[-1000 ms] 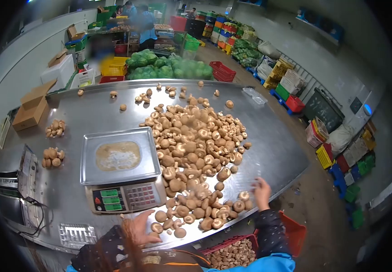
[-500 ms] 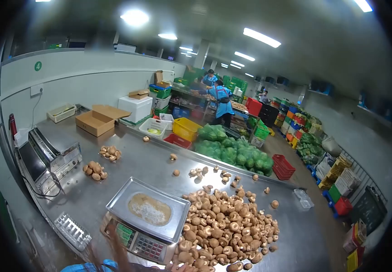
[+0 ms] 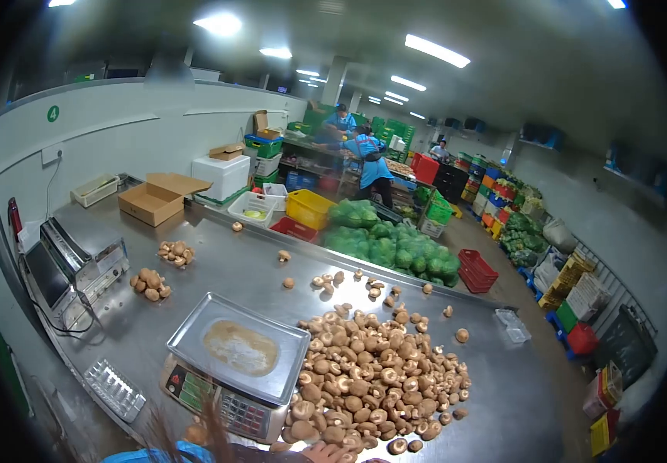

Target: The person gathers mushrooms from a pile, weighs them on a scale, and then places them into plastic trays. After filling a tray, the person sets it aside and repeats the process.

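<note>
At the bottom edge my right hand [image 3: 323, 453] rests at the near side of a big pile of brown shiitake mushrooms [image 3: 380, 370], its visible fingers stretched over them. Most of that hand is cut off by the frame. Left of the pile stands a digital scale [image 3: 245, 417] with a steel pan [image 3: 275, 328]; the pan carries only a brownish, damp-looking patch. Below the scale, a tan shape [image 3: 196, 432] shows partly behind blurred hair strands. My left hand does not show. Two small mushroom clusters [image 3: 150, 284] lie on the steel table left of the scale.
A wrapping machine [image 3: 71, 266] and clear plastic trays [image 3: 115, 390] are at the left. An open cardboard box [image 3: 150, 203] sits at the back. Beyond the table are crates [image 3: 307, 209] and green net bags [image 3: 395, 245]. Several people work farther back. Another clear tray [image 3: 512, 326] lies right.
My right hand has come into view at the pile's near edge. A tan shape now shows below the scale. The whole view has shifted slightly, with table things appearing farther left.
</note>
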Action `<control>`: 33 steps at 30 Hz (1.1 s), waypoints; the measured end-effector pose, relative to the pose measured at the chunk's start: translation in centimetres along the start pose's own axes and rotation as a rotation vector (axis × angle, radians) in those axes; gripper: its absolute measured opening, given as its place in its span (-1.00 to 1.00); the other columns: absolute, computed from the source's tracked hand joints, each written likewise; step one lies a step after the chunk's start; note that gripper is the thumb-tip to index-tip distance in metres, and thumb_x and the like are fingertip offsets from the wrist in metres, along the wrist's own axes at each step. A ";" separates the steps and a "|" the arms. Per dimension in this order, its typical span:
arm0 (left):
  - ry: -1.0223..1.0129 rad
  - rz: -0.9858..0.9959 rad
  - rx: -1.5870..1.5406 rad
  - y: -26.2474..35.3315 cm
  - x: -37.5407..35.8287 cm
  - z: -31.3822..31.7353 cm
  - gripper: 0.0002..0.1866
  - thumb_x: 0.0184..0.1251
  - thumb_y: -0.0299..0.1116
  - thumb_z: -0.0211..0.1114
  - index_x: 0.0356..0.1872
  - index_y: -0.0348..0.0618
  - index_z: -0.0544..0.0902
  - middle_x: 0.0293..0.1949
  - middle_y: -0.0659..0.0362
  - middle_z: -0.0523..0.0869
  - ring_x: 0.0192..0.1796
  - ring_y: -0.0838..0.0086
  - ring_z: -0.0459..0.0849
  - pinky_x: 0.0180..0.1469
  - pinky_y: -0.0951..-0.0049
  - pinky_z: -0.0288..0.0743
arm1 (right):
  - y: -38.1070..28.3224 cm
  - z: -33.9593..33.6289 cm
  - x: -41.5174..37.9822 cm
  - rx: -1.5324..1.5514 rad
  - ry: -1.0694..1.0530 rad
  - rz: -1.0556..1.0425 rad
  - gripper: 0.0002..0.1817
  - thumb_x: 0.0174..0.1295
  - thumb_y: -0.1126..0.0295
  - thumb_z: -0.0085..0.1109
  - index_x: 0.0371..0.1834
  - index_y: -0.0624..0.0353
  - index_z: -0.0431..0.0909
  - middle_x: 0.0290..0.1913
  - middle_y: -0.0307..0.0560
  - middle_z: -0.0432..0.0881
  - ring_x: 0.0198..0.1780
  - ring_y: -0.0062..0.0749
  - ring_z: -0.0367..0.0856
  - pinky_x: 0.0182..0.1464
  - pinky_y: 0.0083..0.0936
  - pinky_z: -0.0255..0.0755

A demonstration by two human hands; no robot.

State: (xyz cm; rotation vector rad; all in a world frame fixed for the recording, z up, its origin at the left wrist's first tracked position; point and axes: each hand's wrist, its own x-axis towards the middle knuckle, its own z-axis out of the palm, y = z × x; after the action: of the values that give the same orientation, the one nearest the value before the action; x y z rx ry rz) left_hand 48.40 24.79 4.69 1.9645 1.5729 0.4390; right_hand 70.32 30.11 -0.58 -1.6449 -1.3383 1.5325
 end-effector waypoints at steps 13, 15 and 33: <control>0.136 0.124 0.063 -2.0 -3.7 -4.3 0.25 -0.36 0.03 0.58 0.40 -0.16 0.00 0.34 -0.11 0.14 0.40 0.02 0.08 0.35 -0.02 0.00 | -7.6 -3.8 -2.2 -0.229 -0.448 -0.329 -0.73 0.10 0.32 0.17 -0.17 0.22 0.56 -0.28 -0.05 0.64 -0.22 -0.32 0.62 -0.16 -0.41 0.51; 0.156 0.131 0.016 -2.3 -3.7 -5.7 0.24 -0.35 0.00 0.59 0.39 -0.17 0.00 0.34 -0.14 0.14 0.39 0.01 0.11 0.37 0.04 0.01 | -9.0 -3.8 -1.8 -0.491 -0.455 -0.480 -0.69 0.24 0.19 0.01 -0.15 0.21 0.51 -0.25 0.00 0.61 -0.17 -0.27 0.60 -0.13 -0.35 0.49; 0.427 -0.122 -0.261 -21.5 -7.4 -23.8 0.18 -0.51 -0.05 0.66 0.31 -0.09 0.21 0.17 -0.19 0.31 0.26 0.01 0.28 0.31 0.18 0.17 | -26.6 29.6 12.4 -0.671 -1.006 -0.484 -0.75 0.13 0.43 0.20 -0.11 0.24 0.61 -0.21 -0.28 0.64 -0.25 -0.62 0.54 -0.16 -0.60 0.47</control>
State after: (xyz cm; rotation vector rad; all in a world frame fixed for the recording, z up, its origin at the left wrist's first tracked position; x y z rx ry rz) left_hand 16.02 26.13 10.66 1.6366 1.7722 1.0109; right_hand 32.69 44.06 10.70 -0.6252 -2.7551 1.7351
